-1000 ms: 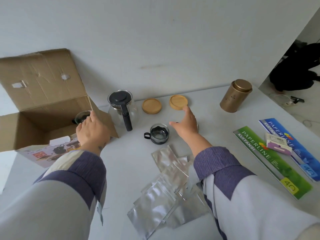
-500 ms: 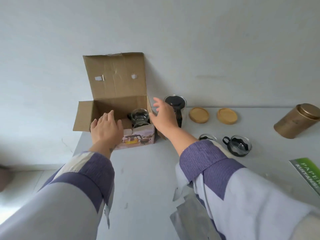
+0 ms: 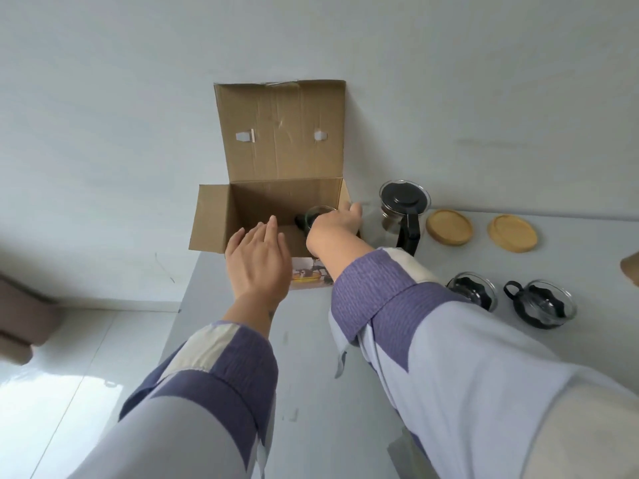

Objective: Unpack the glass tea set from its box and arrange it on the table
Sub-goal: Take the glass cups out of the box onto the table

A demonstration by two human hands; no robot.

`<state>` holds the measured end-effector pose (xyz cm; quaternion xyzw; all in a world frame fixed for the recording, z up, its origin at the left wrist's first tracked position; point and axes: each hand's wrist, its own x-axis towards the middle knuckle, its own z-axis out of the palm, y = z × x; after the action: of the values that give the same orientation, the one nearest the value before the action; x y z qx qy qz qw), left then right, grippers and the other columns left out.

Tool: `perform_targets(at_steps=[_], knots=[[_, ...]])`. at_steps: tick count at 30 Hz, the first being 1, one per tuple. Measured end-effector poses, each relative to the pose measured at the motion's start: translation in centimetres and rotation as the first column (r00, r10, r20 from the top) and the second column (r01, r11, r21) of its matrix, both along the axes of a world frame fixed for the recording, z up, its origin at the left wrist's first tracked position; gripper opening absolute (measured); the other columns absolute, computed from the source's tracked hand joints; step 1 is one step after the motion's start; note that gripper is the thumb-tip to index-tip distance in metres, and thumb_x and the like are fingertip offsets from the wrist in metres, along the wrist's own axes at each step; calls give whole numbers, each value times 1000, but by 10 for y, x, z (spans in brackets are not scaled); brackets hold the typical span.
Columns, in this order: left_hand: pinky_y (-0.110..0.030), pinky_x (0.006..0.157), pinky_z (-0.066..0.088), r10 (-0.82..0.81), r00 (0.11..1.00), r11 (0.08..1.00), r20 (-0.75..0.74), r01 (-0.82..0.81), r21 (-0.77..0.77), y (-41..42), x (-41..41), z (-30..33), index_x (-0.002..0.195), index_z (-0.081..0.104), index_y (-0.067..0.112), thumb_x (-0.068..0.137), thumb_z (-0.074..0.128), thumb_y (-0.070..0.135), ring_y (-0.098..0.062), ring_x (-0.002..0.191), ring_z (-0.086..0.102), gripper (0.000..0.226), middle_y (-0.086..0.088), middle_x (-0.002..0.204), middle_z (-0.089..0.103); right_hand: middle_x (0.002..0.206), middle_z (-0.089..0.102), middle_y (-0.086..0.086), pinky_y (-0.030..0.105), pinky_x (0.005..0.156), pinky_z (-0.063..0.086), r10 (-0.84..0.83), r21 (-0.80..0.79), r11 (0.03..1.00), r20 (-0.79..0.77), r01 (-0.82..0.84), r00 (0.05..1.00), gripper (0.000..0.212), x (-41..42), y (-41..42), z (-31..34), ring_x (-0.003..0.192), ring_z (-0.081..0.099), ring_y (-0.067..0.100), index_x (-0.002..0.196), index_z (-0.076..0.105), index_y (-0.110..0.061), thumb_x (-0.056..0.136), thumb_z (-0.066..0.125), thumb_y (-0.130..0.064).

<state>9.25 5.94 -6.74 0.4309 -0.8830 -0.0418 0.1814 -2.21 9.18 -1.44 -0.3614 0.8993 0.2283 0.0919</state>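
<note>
At the table's far left, a person's left hand (image 3: 257, 261) hovers flat, fingers straight, over the cardboard box (image 3: 276, 146); the right hand (image 3: 333, 224) reaches inside at a glass cup (image 3: 316, 214), grip hidden. Right of it stand teapot (image 3: 403, 209), two wooden coasters (image 3: 448, 226) and two cups (image 3: 539, 304).

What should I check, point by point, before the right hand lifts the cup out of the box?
1. Box lid is open: ok.
2. Glass cup stands inside the box: ok.
3. Right hand has a firm grip on the cup: cannot tell, fingers hidden.
4. Left hand steadies the box front: cannot tell if touching.
5. Free table space beside the two unpacked cups: ok.
</note>
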Motion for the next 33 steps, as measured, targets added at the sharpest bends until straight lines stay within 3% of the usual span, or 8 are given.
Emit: perform_targets(at_steps=[3,7,12,17,21,25,29,33], knots=[[-30,111,19,-3,1000,1000,-25,3,-17,0,0,-2,138,48,16,98,18,29,-13,130,46,52,-3,134,57,147,38,6,42,108,15,-43,94,995,-3,43,999,55,6,-5,-10,141,18,31,144,38,-24,94,36,-48],[-29,112,16,20,999,1000,-37,-19,14,-2,-2,-4,141,44,19,101,22,30,-11,133,41,46,1,138,53,129,53,5,39,104,19,-51,34,998,40,49,998,42,7,-5,-6,133,28,30,130,53,-21,96,41,-42],[-25,112,9,15,999,998,-36,-13,55,-2,-2,-6,144,39,23,102,21,32,-7,136,35,46,6,143,47,131,53,6,39,104,21,-29,-90,995,93,38,995,42,3,-2,-1,130,34,30,129,52,-18,92,49,-36],[-25,112,10,10,999,998,-34,-7,68,-3,-1,-5,142,42,24,102,21,33,-7,136,35,46,7,141,49,128,53,3,44,102,30,-57,-247,960,281,129,958,78,0,-2,16,122,47,30,130,49,-16,75,53,-71],[-27,111,14,23,999,997,-39,-20,71,0,-1,-3,140,43,24,102,19,34,-9,134,38,47,6,139,51,139,42,10,42,99,42,-128,-483,790,473,378,872,99,-8,9,29,125,44,32,142,30,-9,69,65,-65],[-31,114,11,0,1000,995,18,-2,97,7,0,5,140,43,21,102,18,33,-12,136,35,47,3,141,49,138,36,11,40,98,46,-27,-653,543,614,528,789,92,-18,25,43,125,42,28,142,28,-7,73,72,-49],[-37,118,8,-74,991,996,107,68,57,25,-11,17,141,41,21,102,15,33,-13,141,28,48,3,146,43,137,33,7,38,74,58,85,-601,269,794,753,602,78,-26,53,50,117,47,27,137,34,-14,73,77,-27],[-37,116,17,-192,979,981,68,189,50,61,-41,28,141,40,15,101,18,31,-17,138,35,48,-2,143,47,132,33,3,39,82,57,70,-656,125,754,745,653,83,-38,90,41,105,48,20,135,37,-13,66,80,-27]])
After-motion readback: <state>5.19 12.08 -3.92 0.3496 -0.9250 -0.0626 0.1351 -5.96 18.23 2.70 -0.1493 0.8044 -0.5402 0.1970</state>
